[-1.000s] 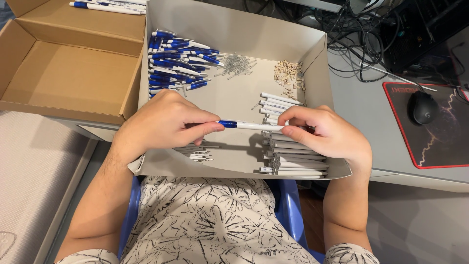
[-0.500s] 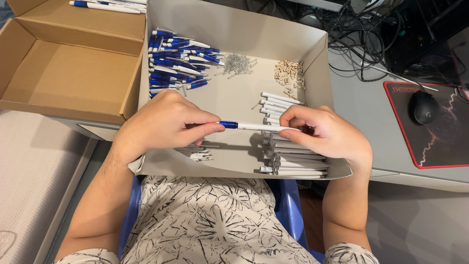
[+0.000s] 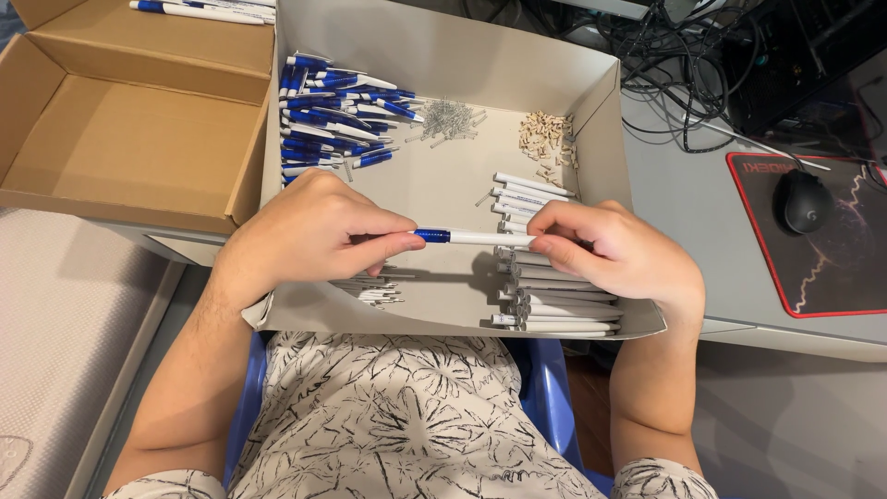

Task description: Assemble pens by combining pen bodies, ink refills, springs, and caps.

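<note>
A white pen with a blue end [image 3: 471,237] is held level between both hands over a shallow cardboard tray [image 3: 443,189]. My left hand [image 3: 309,231] pinches the blue end. My right hand [image 3: 614,254] grips the white barrel. Under my right hand lies a stack of white pen barrels [image 3: 554,296]. A heap of blue and white pen parts [image 3: 333,115] fills the tray's far left. Small metal springs [image 3: 450,120] and small beige pieces [image 3: 545,139] lie at the tray's far side. Thin refills [image 3: 374,288] sit below my left hand.
An open cardboard box [image 3: 129,129] stands left of the tray, with finished pens [image 3: 199,9] beyond it. To the right is a grey desk with a black mouse [image 3: 804,201] on a dark mat [image 3: 832,268]. Cables [image 3: 684,55] tangle at the back right.
</note>
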